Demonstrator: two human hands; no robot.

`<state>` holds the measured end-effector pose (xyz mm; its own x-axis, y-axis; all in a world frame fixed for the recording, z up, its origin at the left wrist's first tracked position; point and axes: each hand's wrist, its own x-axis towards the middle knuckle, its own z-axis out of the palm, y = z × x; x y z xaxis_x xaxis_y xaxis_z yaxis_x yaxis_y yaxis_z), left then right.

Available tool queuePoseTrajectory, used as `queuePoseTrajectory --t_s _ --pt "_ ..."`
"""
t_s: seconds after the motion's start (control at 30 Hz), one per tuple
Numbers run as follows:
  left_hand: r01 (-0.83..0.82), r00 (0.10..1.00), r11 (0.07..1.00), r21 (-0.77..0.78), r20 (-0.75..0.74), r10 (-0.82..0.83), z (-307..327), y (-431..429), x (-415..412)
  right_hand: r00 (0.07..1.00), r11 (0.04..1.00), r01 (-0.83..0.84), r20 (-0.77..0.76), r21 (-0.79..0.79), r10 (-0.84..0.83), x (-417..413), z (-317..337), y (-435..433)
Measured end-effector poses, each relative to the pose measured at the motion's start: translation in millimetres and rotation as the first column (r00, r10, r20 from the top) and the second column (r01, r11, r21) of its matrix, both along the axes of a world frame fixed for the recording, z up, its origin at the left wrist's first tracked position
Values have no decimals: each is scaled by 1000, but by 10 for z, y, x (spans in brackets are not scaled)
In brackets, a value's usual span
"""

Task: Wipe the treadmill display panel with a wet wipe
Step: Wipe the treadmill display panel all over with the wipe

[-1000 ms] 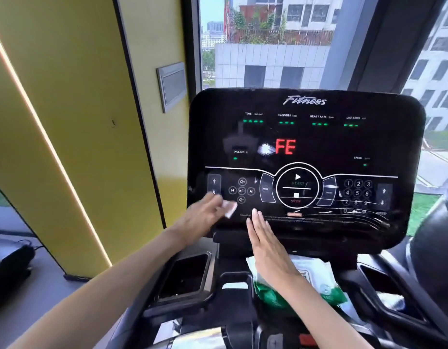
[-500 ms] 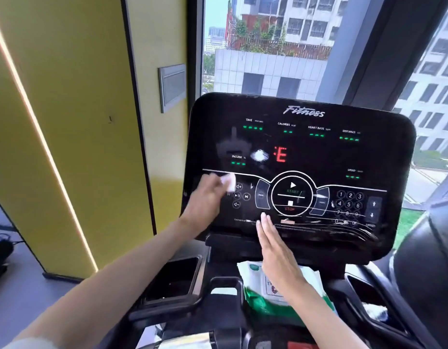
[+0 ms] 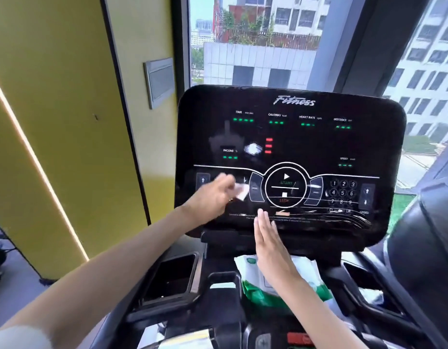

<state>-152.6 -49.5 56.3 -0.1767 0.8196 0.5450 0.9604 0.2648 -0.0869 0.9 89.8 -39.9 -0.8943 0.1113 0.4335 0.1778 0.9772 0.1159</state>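
Note:
The black glossy treadmill display panel (image 3: 306, 147) stands upright ahead of me, with green readouts and a round start/stop ring in the middle. My left hand (image 3: 213, 197) presses a small folded white wet wipe (image 3: 241, 192) against the panel's lower left button area. The wipe sticks out past my fingertips, just left of the ring. My right hand (image 3: 268, 238) is flat with its fingers together, fingertips resting on the panel's bottom edge below the ring. It holds nothing.
A green and white wet wipe pack (image 3: 303, 275) lies on the console shelf under my right wrist. Black cup holders sit at the left (image 3: 172, 278) and right (image 3: 364, 285). A yellow wall (image 3: 67, 122) is close on the left; windows stand behind the panel.
My left hand has slid the wipe up from the panel's bottom left edge and then rightward toward the ring. My right hand has stayed on the bottom edge. The view has shifted closer.

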Motion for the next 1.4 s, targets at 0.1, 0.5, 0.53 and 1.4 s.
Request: queuePoseTrajectory --t_s 0.1,0.5,0.53,1.4 --pt "-283 934 894 347 310 176 147 80 -81 1000 1000 8 -3 -5 -8 -6 44 -32" --pt "48 999 999 -13 -1 -48 31 231 63 998 997 -19 57 -69 23 42 95 -41" --pt "129 988 982 -141 -71 -140 -17 210 89 998 996 -24 64 -81 29 51 108 -39" --pt "-165 976 940 297 188 111 -283 89 103 990 981 -85 100 -172 104 77 160 -28"
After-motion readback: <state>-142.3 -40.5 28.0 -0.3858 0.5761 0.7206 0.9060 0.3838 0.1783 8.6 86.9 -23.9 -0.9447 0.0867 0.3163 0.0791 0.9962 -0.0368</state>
